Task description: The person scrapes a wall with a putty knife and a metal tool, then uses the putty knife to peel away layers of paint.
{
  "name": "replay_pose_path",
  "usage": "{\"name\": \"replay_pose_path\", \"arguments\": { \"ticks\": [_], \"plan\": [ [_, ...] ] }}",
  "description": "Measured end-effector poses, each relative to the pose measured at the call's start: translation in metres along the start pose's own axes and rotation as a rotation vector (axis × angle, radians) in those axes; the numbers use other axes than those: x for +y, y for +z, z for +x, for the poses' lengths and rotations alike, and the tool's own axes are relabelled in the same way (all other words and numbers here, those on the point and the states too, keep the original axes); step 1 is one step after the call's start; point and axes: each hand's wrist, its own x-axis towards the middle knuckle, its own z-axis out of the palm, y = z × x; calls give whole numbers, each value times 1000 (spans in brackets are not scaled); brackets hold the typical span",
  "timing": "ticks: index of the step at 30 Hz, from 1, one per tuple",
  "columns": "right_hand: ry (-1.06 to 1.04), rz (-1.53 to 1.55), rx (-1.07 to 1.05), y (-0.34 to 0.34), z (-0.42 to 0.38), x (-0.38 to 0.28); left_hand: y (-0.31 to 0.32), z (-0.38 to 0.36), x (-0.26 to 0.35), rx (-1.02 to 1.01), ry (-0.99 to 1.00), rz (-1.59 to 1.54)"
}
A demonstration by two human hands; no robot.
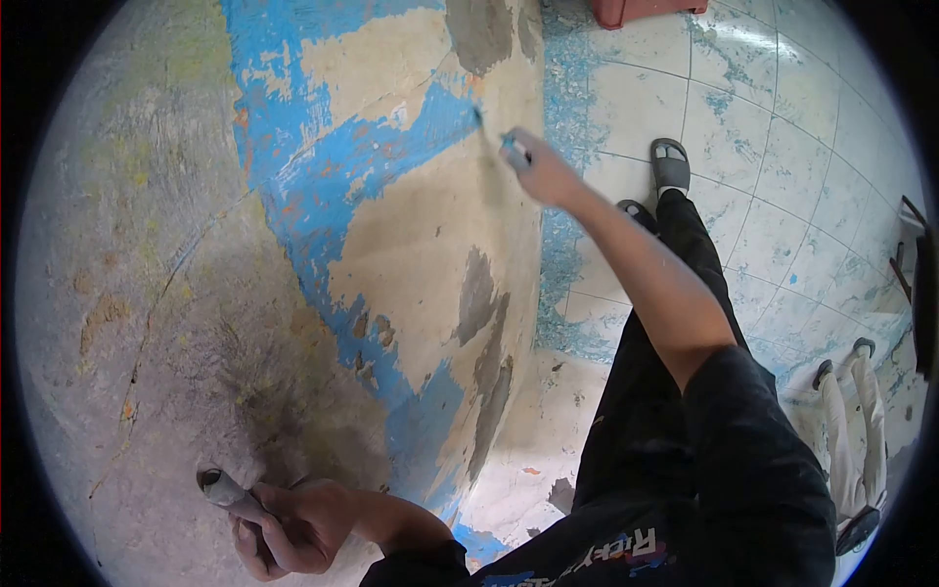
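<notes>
My right hand (546, 174) is closed around the handle of a scraper (514, 150), its thin blade blurred by motion and reaching to the lower part of the wall. Blue paint (391, 147) covers a ragged band there, broken by bare cream patches (421, 240) and grey ones. At lower left, my left hand (298, 528) is closed on a grey rolled tube (231, 493) with an open, hollow end. That hand is close to the rough grey upper wall (186, 323), which has a long crack running across it.
Blue paint flakes (565, 176) lie along the foot of the wall and over the tiled floor (641, 108). A red container (646, 10) sits at the top edge. My sandalled foot (671, 164) is on the tiles. Another person's pale trousers (853, 430) show at right.
</notes>
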Motion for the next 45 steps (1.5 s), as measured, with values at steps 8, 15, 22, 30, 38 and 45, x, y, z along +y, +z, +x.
{"name": "replay_pose_path", "arguments": {
  "ticks": [8,15,22,30,38,45],
  "plan": [
    [-40,-59,57,-6,8,-8,-3,-2,2,-16,-33,105],
    [-82,-12,6,4,-32,-13,-1,-1,0,-1,-19,77],
    [-148,4,44,14,-52,-19,1,0,4,7,-27,133],
    [-148,-58,99,4,-26,-28,0,1,1,18,26,104],
    [-112,-80,70,-9,-3,-36,-2,-1,3,4,21,126],
    [-168,-58,8,3,-46,-18,0,1,3,-18,31,128]
  ]
}}
